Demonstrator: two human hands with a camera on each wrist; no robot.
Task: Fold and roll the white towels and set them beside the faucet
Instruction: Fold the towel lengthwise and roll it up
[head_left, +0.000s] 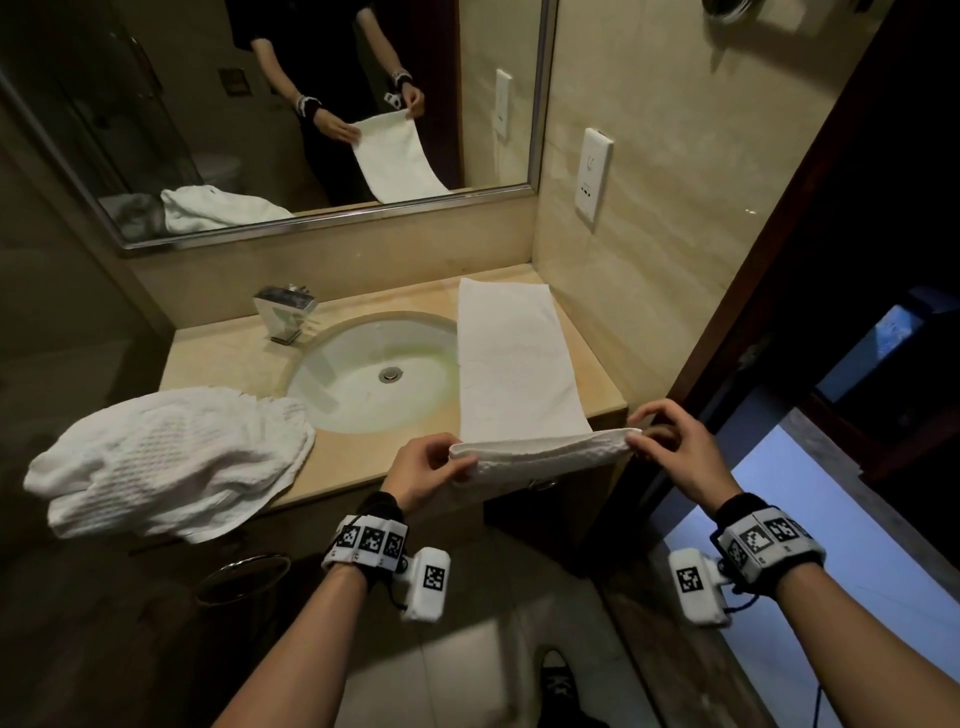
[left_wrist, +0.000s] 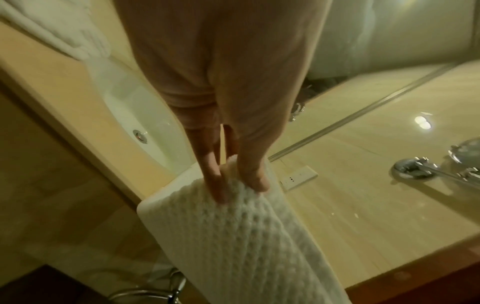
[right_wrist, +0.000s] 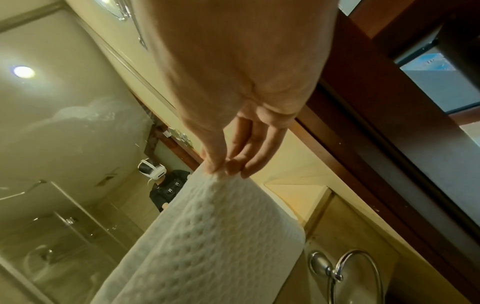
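Observation:
A white towel (head_left: 511, 358), folded into a long strip, lies on the counter right of the sink basin (head_left: 371, 371) and runs toward the wall. Its near end is lifted off the counter's front edge. My left hand (head_left: 431, 467) pinches the near left corner (left_wrist: 233, 197) between thumb and fingers. My right hand (head_left: 670, 441) pinches the near right corner (right_wrist: 221, 181). A second white towel (head_left: 171, 462) lies crumpled on the counter's left end, partly hanging over the front. The chrome faucet (head_left: 285, 312) stands behind the basin at the left.
A mirror (head_left: 291, 104) covers the back wall and shows the person with the towel. The beige counter (head_left: 228, 358) ends at a side wall on the right with a white socket plate (head_left: 594, 176). A chrome-rimmed bin (head_left: 244, 577) stands on the floor below left. A dark doorframe (head_left: 779, 260) is at right.

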